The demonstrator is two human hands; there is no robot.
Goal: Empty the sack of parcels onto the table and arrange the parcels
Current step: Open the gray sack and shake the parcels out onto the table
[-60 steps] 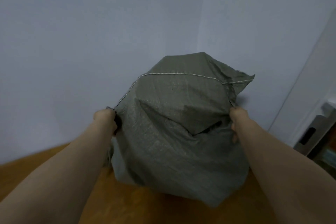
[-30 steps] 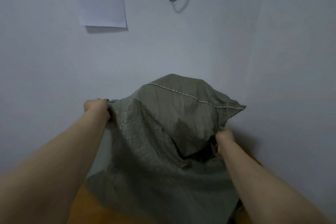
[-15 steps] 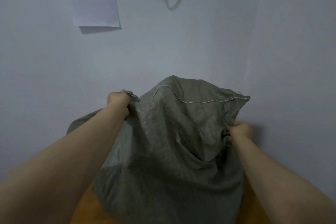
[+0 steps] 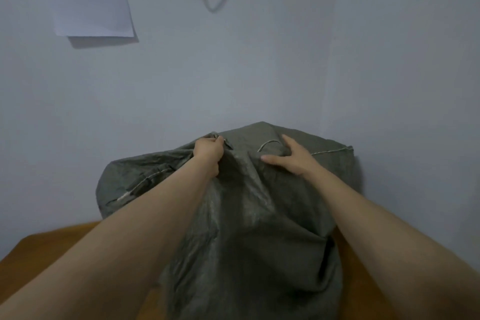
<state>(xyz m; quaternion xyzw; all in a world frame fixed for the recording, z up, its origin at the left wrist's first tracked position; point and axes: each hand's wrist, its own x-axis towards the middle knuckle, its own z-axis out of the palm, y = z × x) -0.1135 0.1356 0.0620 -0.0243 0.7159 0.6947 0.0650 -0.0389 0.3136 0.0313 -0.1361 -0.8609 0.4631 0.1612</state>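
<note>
Your grey-green woven plastic sack (image 4: pixel 246 228) stands upended on the orange-brown wooden desk (image 4: pixel 39 249), stitched seam (image 4: pixel 330 150) uppermost. Your left hand (image 4: pixel 209 156) grips a bunch of fabric near that seam. Your right hand (image 4: pixel 291 157) lies flat on the cloth beside it, fingers spread, gripping nothing. No parcels show on the desk. Judgement: emptying barely begun; tipping-out and all arranging remain.

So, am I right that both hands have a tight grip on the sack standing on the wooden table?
Not quite. Only the left hand has a grip on the sack, bunching the fabric near its top. The right hand lies open on it, fingers straight, as the head view shows. The sack does stand on the wooden table.
</note>
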